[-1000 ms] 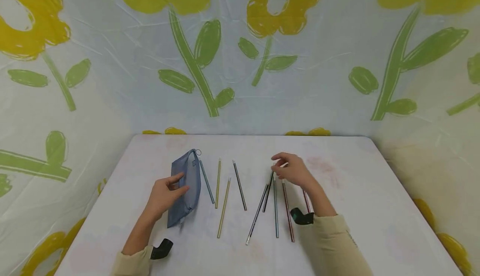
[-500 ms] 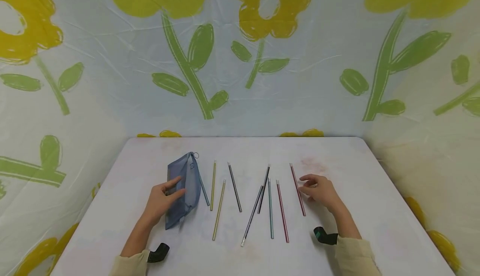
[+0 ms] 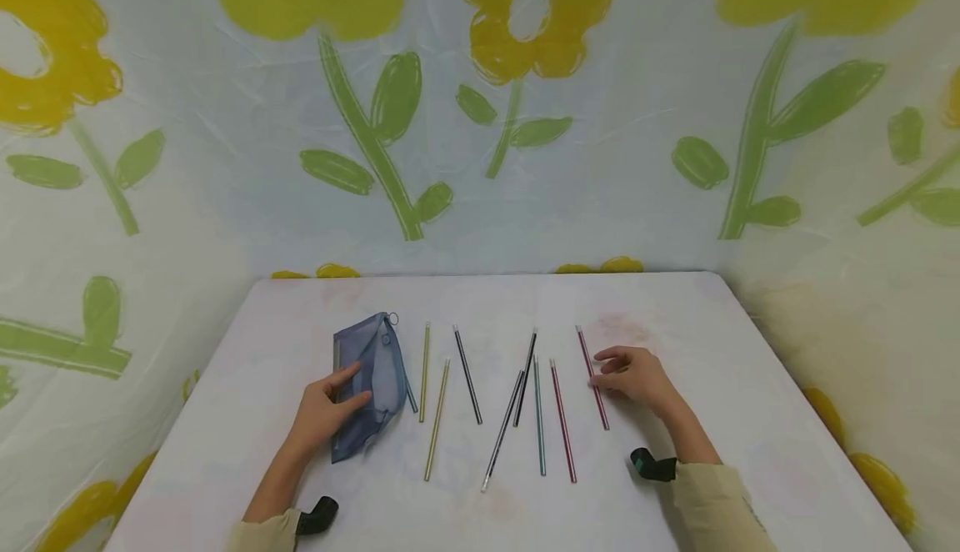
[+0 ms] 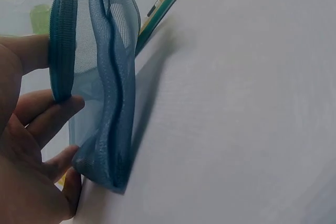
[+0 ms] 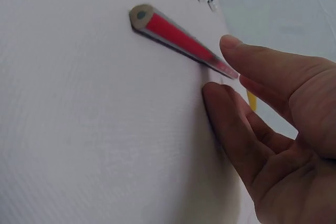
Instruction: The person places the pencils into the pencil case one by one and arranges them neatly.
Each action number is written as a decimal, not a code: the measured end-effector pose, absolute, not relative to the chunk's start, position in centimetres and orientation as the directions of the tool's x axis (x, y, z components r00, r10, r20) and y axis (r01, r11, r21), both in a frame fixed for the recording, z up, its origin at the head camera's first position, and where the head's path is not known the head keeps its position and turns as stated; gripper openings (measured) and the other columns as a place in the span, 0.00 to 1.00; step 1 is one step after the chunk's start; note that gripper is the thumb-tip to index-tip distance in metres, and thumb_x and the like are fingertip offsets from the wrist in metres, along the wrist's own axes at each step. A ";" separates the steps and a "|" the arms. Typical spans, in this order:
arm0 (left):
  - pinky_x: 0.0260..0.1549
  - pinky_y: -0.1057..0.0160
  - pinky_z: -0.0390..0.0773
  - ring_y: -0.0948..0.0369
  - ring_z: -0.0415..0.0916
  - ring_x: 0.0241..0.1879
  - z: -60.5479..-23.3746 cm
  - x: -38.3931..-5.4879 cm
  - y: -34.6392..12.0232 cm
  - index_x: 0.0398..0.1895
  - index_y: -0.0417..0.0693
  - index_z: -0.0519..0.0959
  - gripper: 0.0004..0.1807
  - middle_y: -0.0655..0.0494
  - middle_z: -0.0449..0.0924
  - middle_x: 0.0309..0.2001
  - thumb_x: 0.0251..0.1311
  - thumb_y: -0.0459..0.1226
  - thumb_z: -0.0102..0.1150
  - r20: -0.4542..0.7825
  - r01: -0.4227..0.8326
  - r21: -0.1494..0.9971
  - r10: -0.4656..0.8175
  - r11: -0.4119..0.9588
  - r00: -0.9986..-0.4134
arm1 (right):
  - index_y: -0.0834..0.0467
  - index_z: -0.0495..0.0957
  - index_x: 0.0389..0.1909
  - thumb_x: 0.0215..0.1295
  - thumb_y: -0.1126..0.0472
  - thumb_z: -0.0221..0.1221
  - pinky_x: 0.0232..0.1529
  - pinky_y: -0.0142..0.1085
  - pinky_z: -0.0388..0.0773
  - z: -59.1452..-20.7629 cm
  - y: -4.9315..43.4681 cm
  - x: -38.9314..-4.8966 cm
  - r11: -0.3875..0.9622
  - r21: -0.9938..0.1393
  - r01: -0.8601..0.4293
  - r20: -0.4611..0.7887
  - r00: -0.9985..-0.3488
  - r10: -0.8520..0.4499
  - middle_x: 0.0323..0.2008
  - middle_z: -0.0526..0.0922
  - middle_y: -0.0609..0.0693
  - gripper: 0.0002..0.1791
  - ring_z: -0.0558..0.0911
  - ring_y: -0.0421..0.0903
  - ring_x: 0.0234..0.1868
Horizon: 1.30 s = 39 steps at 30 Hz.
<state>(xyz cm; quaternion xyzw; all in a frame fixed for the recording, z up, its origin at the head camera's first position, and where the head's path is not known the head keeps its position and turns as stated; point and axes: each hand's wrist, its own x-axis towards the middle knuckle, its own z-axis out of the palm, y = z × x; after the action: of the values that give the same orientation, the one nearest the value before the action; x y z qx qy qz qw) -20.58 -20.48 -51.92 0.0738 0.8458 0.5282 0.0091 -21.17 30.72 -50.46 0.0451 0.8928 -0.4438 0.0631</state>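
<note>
A blue mesh pencil pouch (image 3: 367,385) stands at the left of the table, its zip open in the left wrist view. My left hand (image 3: 322,410) holds its side between thumb and fingers. At the right lies a red pencil (image 3: 592,377). My right hand (image 3: 633,381) is beside it, thumb and fingertips spread apart close to the pencil. In the right wrist view the pencil (image 5: 178,39) lies flat, its bare-wood end toward the camera, and the thumb overlaps its far end. Whether the fingers touch it I cannot tell.
Between the hands lie a second red pencil (image 3: 564,423), a teal pencil (image 3: 540,419), dark pencils (image 3: 468,375) and yellow pencils (image 3: 437,419). A blue pencil (image 3: 410,393) is partly hidden by the pouch. A flower-printed cloth (image 3: 600,160) surrounds the white table (image 3: 675,310).
My right hand has moved right and nearer to me, from above the dark pencils to the rightmost red pencil. The pouch has tilted slightly, with my left hand still on it.
</note>
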 end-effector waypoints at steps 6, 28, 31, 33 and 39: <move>0.65 0.44 0.57 0.44 0.56 0.69 -53.2 -21.0 -21.1 0.66 0.38 0.71 0.36 0.39 0.66 0.66 0.55 0.43 0.70 0.069 0.121 0.887 0.131 0.445 -0.989 | 0.62 0.80 0.52 0.52 0.57 0.73 0.31 0.35 0.80 -51.0 30.6 -21.4 0.601 -0.787 0.140 -0.146 -0.988 0.039 0.34 0.81 0.53 0.26 0.79 0.46 0.30; 0.65 0.43 0.57 0.42 0.56 0.69 -53.3 -21.1 -21.1 0.65 0.40 0.72 0.35 0.37 0.65 0.66 0.55 0.44 0.71 0.063 0.107 0.881 0.111 0.460 -0.992 | 0.62 0.84 0.41 0.50 0.68 0.67 0.26 0.36 0.77 -49.8 27.8 -22.4 0.701 -0.692 0.175 -0.167 -0.983 0.081 0.30 0.82 0.54 0.14 0.79 0.45 0.26; 0.65 0.42 0.57 0.41 0.56 0.69 -53.5 -21.1 -21.2 0.65 0.40 0.72 0.36 0.36 0.65 0.66 0.55 0.45 0.70 0.057 0.106 0.875 0.118 0.473 -0.991 | 0.61 0.84 0.43 0.51 0.67 0.66 0.27 0.35 0.76 -49.5 27.6 -22.3 0.679 -0.705 0.207 -0.192 -0.976 0.098 0.33 0.82 0.55 0.15 0.79 0.45 0.28; 0.65 0.41 0.57 0.41 0.56 0.69 -53.5 -21.1 -21.3 0.65 0.40 0.72 0.36 0.37 0.65 0.66 0.55 0.45 0.71 0.051 0.099 0.874 0.112 0.475 -0.992 | 0.62 0.84 0.45 0.52 0.67 0.65 0.28 0.35 0.77 -49.2 27.3 -22.2 0.644 -0.734 0.216 -0.201 -0.975 0.098 0.35 0.82 0.56 0.17 0.79 0.45 0.28; 0.65 0.42 0.57 0.41 0.55 0.69 -53.4 -21.1 -21.2 0.65 0.41 0.73 0.36 0.36 0.63 0.67 0.55 0.46 0.71 0.038 0.084 0.874 0.106 0.478 -0.994 | 0.66 0.81 0.49 0.55 0.71 0.63 0.30 0.38 0.82 -47.8 24.8 -22.1 0.485 -0.855 0.185 -0.194 -0.980 0.031 0.34 0.82 0.57 0.18 0.81 0.46 0.27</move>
<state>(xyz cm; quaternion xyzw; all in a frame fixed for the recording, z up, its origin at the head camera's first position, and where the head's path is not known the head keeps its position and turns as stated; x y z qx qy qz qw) -21.14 -21.20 -53.42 0.0553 0.8596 0.5079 0.0104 -22.12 24.80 -47.75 0.0630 0.8584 -0.5033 0.0762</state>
